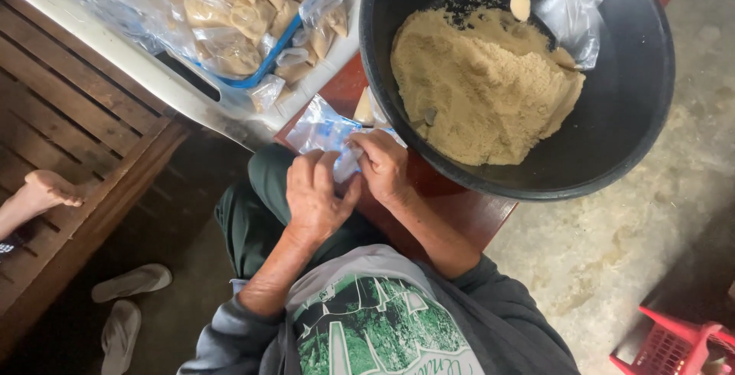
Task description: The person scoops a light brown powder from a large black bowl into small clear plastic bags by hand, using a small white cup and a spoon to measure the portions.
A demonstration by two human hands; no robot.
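We pinch a small clear bag (325, 132) shut with left hand (314, 195) and right hand (383, 164), both closed on it; loosen either grip and powder (478, 88) could spill onto the bench (452, 207).

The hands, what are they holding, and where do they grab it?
Both hands, left and right, hold a small clear plastic bag, pinching its near end between the fingers.
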